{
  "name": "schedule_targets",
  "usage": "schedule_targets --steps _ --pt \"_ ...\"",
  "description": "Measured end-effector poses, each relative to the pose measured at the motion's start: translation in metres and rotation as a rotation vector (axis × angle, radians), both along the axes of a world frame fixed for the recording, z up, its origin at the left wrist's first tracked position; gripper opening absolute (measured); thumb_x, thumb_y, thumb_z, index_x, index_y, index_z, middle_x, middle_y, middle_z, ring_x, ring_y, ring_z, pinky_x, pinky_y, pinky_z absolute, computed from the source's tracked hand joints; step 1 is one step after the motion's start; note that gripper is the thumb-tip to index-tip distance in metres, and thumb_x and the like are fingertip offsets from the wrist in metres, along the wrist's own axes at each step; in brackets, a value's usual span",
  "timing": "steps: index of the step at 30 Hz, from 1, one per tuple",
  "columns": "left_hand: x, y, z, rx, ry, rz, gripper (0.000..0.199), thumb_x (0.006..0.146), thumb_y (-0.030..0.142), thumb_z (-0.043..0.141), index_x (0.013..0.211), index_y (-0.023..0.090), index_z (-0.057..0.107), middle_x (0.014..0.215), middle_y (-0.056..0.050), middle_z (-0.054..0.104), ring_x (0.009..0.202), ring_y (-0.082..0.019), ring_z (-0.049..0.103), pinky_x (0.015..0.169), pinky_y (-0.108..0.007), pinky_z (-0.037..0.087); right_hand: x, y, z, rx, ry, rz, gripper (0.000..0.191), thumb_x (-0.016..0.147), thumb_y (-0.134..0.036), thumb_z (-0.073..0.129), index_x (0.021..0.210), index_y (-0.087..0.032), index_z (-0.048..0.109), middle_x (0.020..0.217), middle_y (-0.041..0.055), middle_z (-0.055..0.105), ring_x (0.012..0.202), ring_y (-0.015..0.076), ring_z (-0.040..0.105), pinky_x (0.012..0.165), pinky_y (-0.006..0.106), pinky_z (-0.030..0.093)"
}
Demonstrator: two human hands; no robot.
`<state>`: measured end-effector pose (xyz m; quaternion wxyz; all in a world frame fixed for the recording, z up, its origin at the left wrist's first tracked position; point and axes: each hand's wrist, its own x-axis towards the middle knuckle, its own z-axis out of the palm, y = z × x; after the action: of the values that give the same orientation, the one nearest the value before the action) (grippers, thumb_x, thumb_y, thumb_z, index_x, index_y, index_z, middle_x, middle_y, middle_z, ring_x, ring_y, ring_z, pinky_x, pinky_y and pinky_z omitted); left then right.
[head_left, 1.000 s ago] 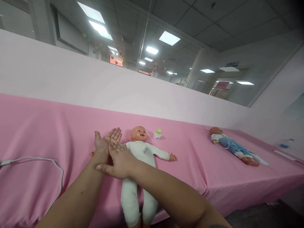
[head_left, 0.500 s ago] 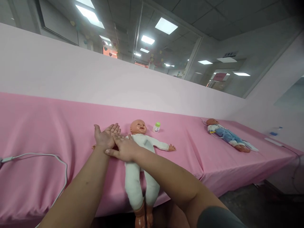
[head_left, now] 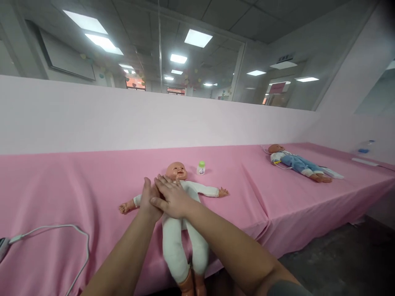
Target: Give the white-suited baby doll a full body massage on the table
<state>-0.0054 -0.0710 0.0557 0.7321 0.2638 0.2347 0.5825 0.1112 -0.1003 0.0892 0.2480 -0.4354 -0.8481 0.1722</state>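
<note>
A baby doll point(head_left: 173, 230) in a white suit lies on its back on the pink sheet point(head_left: 101, 185), arms spread. Over its chest, my left hand point(head_left: 151, 200) is turned palm up, fingers extended. Across that palm lies my right hand point(head_left: 173, 197), flat and palm down, its fingers stretched out. The two palms touch, and nothing shows between them. Part of the doll's chest and one upper arm are hidden behind my hands. Beside the doll's head stands a small white bottle point(head_left: 201, 169) with a green cap.
Farther right lies a second doll point(head_left: 296, 162) in blue trousers, with thin tubing about it. A white cable point(head_left: 58, 226) runs over the sheet at the left. Behind the table rises a white wall point(head_left: 123, 119) with windows above. The table's front edge drops off near me.
My left hand has moved right, from beside the doll to over its chest, bringing the palms together. The doll's arm at the left has come into sight. The camera view has tilted.
</note>
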Motion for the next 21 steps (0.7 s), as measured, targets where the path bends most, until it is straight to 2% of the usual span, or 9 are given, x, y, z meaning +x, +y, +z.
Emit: schedule_targets --steps 2,3,6,8,10,13,16,19,21 --pt "-0.002 -0.011 -0.015 0.141 0.183 0.006 0.058 0.103 0.048 0.052 0.156 0.025 0.049 0.166 -0.011 0.042 0.161 -0.028 0.021 0.131 -0.048 0.02 0.028 -0.012 -0.005 -0.027 0.062 0.032 0.072 0.107 -0.056 0.04 0.167 -0.021 0.022 0.173 0.0098 0.019 0.163 0.0267 0.017 0.132 0.056 0.012" --pt "-0.006 -0.015 -0.024 0.239 0.314 -0.001 0.057 0.1 0.039 0.061 0.154 0.026 0.051 0.168 -0.009 0.039 0.162 -0.026 0.016 0.132 -0.045 0.014 0.041 -0.02 -0.009 -0.03 0.099 0.067 0.069 0.107 -0.054 0.043 0.166 -0.023 0.026 0.171 0.0088 0.028 0.161 0.0254 0.025 0.131 0.054 0.017" --pt "-0.015 -0.024 -0.048 0.359 0.605 -0.032 0.064 0.091 0.029 0.076 0.151 0.025 0.054 0.171 -0.007 0.031 0.163 -0.023 0.004 0.131 -0.039 0.001 0.073 -0.044 -0.027 -0.059 0.196 0.118 0.047 0.111 -0.041 0.035 0.153 -0.032 0.052 0.153 0.0026 0.058 0.148 0.0204 0.049 0.129 0.05 0.025" --pt "-0.018 -0.027 -0.057 0.361 0.666 -0.027 0.067 0.09 0.029 0.077 0.152 0.024 0.053 0.173 -0.006 0.026 0.163 -0.023 0.001 0.131 -0.038 -0.002 0.084 -0.055 -0.037 -0.068 0.209 0.129 0.044 0.11 -0.037 0.035 0.146 -0.032 0.061 0.146 0.002 0.065 0.147 0.0205 0.051 0.129 0.05 0.026" --pt "-0.017 -0.028 -0.061 0.368 0.686 -0.008 0.071 0.091 0.03 0.076 0.156 0.025 0.048 0.174 -0.006 0.022 0.163 -0.023 0.002 0.131 -0.04 -0.002 0.088 -0.057 -0.042 -0.057 0.131 0.167 0.043 0.108 -0.035 0.04 0.146 -0.032 0.061 0.148 0.0019 0.063 0.15 0.0217 0.046 0.13 0.051 0.024" --pt "-0.013 -0.028 -0.063 0.393 0.734 0.012 0.079 0.091 0.034 0.074 0.162 0.026 0.039 0.174 -0.007 0.02 0.162 -0.023 0.004 0.131 -0.042 -0.001 0.089 -0.038 -0.043 -0.044 -0.044 0.19 0.052 0.105 -0.037 0.046 0.156 -0.03 0.049 0.161 0.0047 0.048 0.156 0.0243 0.036 0.131 0.052 0.02" --pt "-0.012 -0.027 -0.065 0.447 0.794 0.033 0.086 0.087 0.041 0.079 0.162 0.023 0.04 0.173 -0.009 0.022 0.162 -0.026 0.004 0.131 -0.041 0.0 0.092 0.0 -0.045 -0.044 -0.131 0.156 0.065 0.103 -0.047 0.05 0.162 -0.023 0.04 0.168 0.0088 0.035 0.159 0.0269 0.029 0.132 0.051 0.015" --pt "-0.017 -0.03 -0.063 0.504 0.962 0.047 0.087 0.085 0.051 0.079 0.16 0.023 0.045 0.172 -0.01 0.026 0.162 -0.032 0.009 0.131 -0.045 0.001 0.107 0.033 -0.05 -0.039 -0.125 0.04 0.066 0.104 -0.049 0.047 0.161 -0.017 0.041 0.168 0.0117 0.034 0.159 0.0275 0.03 0.131 0.047 0.019" --pt "-0.021 -0.039 -0.055 0.565 1.155 -0.017 0.088 0.087 0.058 0.075 0.161 0.022 0.043 0.172 -0.01 0.024 0.161 -0.035 0.01 0.131 -0.051 0.001 0.121 0.045 -0.055 -0.086 -0.09 -0.082 0.062 0.105 -0.047 0.043 0.16 -0.017 0.045 0.165 0.0122 0.041 0.155 0.0286 0.038 0.128 0.046 0.027"
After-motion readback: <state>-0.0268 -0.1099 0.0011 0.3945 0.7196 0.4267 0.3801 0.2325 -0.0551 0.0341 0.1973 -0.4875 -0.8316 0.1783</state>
